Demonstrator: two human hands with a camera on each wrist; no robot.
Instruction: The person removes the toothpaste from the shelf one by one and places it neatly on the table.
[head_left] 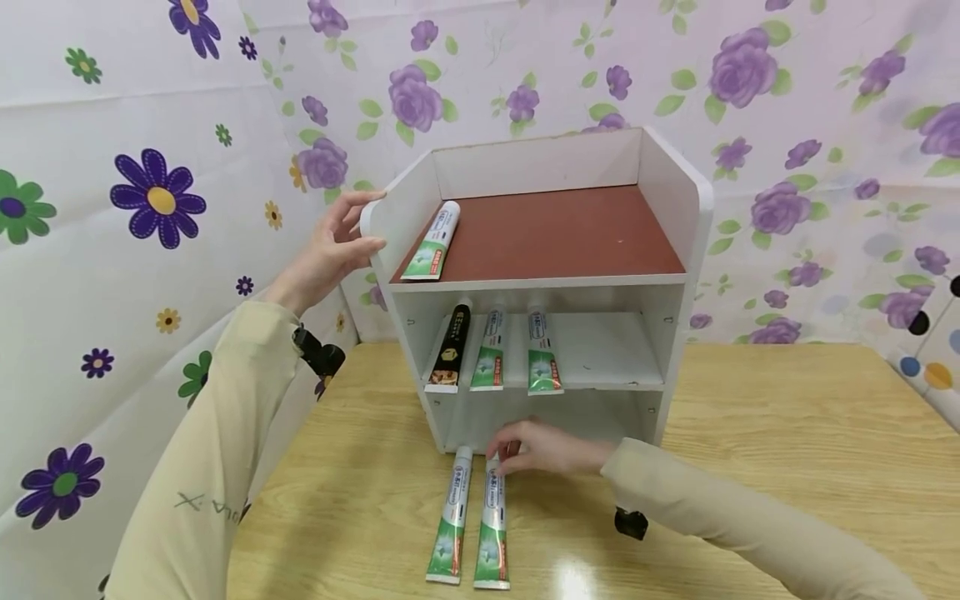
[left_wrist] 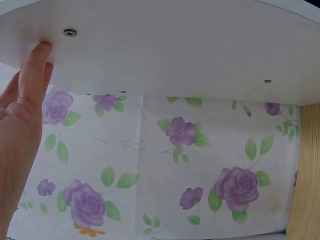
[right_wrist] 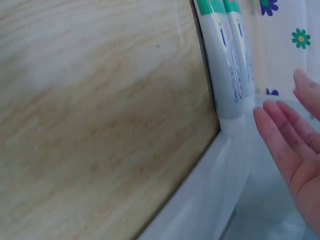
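The toothpaste tube (head_left: 491, 525) lies on the table (head_left: 787, 433) beside another tube (head_left: 450, 521), your right hand (head_left: 543, 448) touching its cap with loose fingers while your left hand (head_left: 330, 250), fingers straight, steadies the shelf (head_left: 675, 192).

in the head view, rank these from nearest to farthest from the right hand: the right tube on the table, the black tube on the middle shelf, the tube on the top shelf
From the right hand:
1. Right tube on the table, cap end right at the fingertips, in front of the shelf unit.
2. Black tube, middle shelf, leftmost of three, up and left of the hand.
3. Tube on the top shelf, left edge of the brown top, near the left hand.
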